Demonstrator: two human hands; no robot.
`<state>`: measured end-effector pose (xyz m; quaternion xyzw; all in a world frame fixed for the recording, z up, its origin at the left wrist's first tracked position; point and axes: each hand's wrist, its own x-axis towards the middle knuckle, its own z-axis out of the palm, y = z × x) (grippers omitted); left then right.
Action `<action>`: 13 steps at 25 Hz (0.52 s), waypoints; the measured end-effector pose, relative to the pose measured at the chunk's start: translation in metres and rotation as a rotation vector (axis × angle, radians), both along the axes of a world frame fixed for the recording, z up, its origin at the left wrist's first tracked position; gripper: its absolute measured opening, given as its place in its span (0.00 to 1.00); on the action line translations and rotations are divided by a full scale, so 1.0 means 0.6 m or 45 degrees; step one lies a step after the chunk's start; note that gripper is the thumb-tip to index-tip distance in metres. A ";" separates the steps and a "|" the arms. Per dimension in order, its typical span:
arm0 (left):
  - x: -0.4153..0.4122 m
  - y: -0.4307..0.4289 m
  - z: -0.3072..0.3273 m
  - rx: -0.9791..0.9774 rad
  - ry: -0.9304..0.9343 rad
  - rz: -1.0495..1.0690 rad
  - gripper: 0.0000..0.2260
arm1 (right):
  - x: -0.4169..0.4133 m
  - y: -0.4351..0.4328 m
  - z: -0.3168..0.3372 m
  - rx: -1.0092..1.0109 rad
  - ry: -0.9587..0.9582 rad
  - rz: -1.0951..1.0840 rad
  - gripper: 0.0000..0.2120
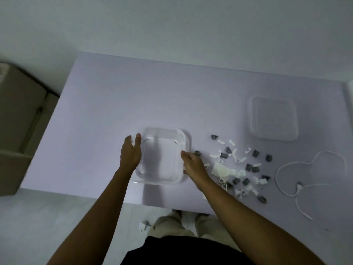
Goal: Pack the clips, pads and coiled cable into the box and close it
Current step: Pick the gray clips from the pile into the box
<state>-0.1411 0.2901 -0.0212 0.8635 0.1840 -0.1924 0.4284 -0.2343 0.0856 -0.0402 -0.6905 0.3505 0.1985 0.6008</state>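
Left hand (130,153) flat-fingered, right hand (192,165) curled, both arms outstretched forward.

arms (107,203): bare | top: black | trousers (172,225): beige, apparently

No readable text, labels, brand names, numbers or signs anywhere in view. Nothing printed on the clear box (162,155), its lid (273,118), the table (133,96) or the cardboard carton (17,115) at far left.

Clear box (162,155) — hands either side
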 end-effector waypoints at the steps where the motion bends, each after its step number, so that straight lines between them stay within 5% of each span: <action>1: 0.000 0.003 -0.003 -0.007 0.000 -0.002 0.33 | -0.003 0.001 -0.001 -0.019 -0.009 -0.004 0.30; 5: 0.006 -0.003 -0.005 0.108 -0.029 -0.012 0.32 | -0.032 -0.024 -0.008 -0.352 -0.209 0.132 0.12; 8: 0.010 -0.039 0.007 0.266 -0.336 -0.209 0.26 | -0.077 -0.066 -0.044 -0.782 -0.300 0.383 0.15; 13: -0.004 -0.177 0.030 0.020 -0.622 -0.843 0.15 | -0.125 -0.079 -0.075 -0.933 -0.179 0.645 0.19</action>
